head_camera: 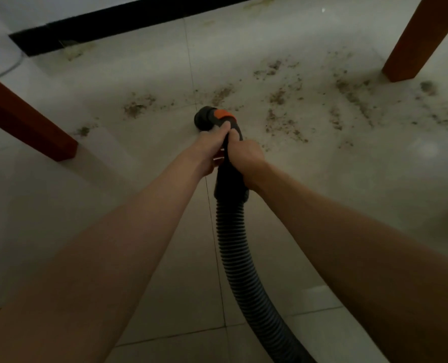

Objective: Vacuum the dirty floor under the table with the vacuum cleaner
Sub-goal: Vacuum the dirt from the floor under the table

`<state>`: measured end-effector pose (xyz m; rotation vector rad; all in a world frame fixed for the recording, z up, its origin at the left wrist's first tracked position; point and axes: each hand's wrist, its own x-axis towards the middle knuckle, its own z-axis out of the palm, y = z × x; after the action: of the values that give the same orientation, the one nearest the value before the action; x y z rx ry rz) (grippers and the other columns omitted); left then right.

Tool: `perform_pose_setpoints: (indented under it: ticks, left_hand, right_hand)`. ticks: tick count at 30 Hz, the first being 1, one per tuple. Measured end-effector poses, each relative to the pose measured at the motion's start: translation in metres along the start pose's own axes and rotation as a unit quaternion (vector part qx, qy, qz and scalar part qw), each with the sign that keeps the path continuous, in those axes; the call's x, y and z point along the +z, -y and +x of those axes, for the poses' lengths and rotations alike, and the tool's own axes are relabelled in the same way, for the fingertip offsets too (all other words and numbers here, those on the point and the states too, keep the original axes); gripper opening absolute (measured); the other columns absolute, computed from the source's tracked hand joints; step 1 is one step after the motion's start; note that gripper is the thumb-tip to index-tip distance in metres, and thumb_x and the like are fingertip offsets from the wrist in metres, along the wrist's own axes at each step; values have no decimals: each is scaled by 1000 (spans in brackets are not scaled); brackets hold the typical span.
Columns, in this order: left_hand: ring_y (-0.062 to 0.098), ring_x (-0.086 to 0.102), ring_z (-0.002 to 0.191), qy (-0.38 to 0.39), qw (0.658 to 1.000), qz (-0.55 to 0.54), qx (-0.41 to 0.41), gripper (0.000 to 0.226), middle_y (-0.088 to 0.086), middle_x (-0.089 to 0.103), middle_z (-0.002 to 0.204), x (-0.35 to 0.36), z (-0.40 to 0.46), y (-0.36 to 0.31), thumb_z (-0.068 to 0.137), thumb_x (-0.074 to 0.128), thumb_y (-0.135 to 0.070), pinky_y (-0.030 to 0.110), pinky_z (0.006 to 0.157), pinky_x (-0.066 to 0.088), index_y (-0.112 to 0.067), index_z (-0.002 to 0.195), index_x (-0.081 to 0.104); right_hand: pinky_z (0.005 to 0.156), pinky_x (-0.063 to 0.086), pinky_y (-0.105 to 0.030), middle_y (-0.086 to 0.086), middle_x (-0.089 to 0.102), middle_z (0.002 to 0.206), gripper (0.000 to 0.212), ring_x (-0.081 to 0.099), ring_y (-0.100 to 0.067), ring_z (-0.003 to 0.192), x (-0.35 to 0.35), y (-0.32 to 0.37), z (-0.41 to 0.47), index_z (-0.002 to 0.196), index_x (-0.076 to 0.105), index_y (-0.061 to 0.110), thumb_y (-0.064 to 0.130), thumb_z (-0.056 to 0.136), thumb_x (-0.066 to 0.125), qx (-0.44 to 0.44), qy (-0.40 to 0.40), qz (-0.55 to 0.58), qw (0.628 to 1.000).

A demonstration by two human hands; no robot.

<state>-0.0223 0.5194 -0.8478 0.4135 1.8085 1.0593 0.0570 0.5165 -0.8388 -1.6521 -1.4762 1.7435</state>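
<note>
Ribbed vacuum hose (pixel 233 247), gritty tiled floor (pixel 322 158)

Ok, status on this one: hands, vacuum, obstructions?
Both hands, left hand and right hand, grip the vacuum handle. Nozzle at the dirt. Table leg stands beside the debris.

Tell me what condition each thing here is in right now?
Left hand: grips the vacuum handle.
Right hand: grips the vacuum handle.
Vacuum handle: held low, nozzle end toward the floor.
Hose: attached, curving back toward the person.
Floor: dirty, debris scattered.
Table legs: standing.
</note>
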Motion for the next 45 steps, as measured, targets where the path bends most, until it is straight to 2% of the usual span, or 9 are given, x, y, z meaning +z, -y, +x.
perform_pose_setpoints:
  ticks: [4,8,13,19,24,32,35,38,45]
  left_hand:
    - [11,53,71,15,1000,-14,-7,40,-2,57,82,-5,-4,3,94,53,-31,21,57,46,-4,122,55]
    - [15,59,76,20,997,-41,-59,49,5,61,105,-5,-14,17,96,48,-36,25,52,48,-5,134,43]
    - [17,56,81,38,997,-40,-62,29,2,55,85,17,-46,34,99,42,-34,33,89,48,-10,114,48]
    - [28,57,104,69,986,-119,-90,43,13,56,122,64,-78,40,99,42,-34,33,75,51,-4,129,45]
    - [29,57,112,66,980,-143,-118,58,13,55,128,93,-90,45,95,44,-47,33,76,49,-3,133,44]
    - [27,60,100,105,974,-157,-128,53,11,59,118,119,-101,31,92,51,-43,35,78,50,-5,129,49]
    - [31,59,106,127,975,-139,-121,49,14,59,122,131,-98,28,93,52,-37,43,94,48,-3,128,51]
    - [32,60,106,130,977,-130,-110,44,17,60,121,135,-98,31,92,55,-30,41,91,50,-1,126,52]
    - [28,62,100,93,981,-147,-88,44,14,61,112,127,-104,46,93,52,-30,39,90,52,-1,125,50]
  right_hand:
    - [72,52,-35,-12,58,92,51,60,-26,80,2,1,-7,113,54,0,43,102,30,5,2,8,1000]
    - [87,54,-45,-19,66,97,46,66,-34,89,-2,-23,-27,89,50,1,43,100,33,22,32,-5,999]
    - [88,53,-49,-24,66,104,48,65,-39,93,-30,-49,-55,94,49,2,47,98,33,50,28,-71,996]
    - [69,58,-42,-19,64,76,48,63,-29,58,-83,-58,-84,113,52,-4,41,98,43,75,48,-19,996]
    - [68,57,-43,-19,63,80,52,62,-27,60,-104,-59,-98,122,50,-3,42,98,44,96,43,-4,994]
    - [86,54,-50,-24,66,99,52,67,-37,85,-132,-48,-99,110,53,-4,45,98,41,81,-25,-75,994]
    - [89,52,-52,-25,64,104,48,65,-40,94,-136,-46,-97,92,51,-1,45,99,39,75,-54,-51,994]
    - [89,52,-52,-25,65,101,44,66,-40,93,-140,-52,-95,80,47,6,45,99,37,82,-68,-52,993]
    - [68,58,-40,-20,66,78,52,65,-31,64,-143,-58,-105,113,52,-4,44,100,39,93,-2,-65,994]
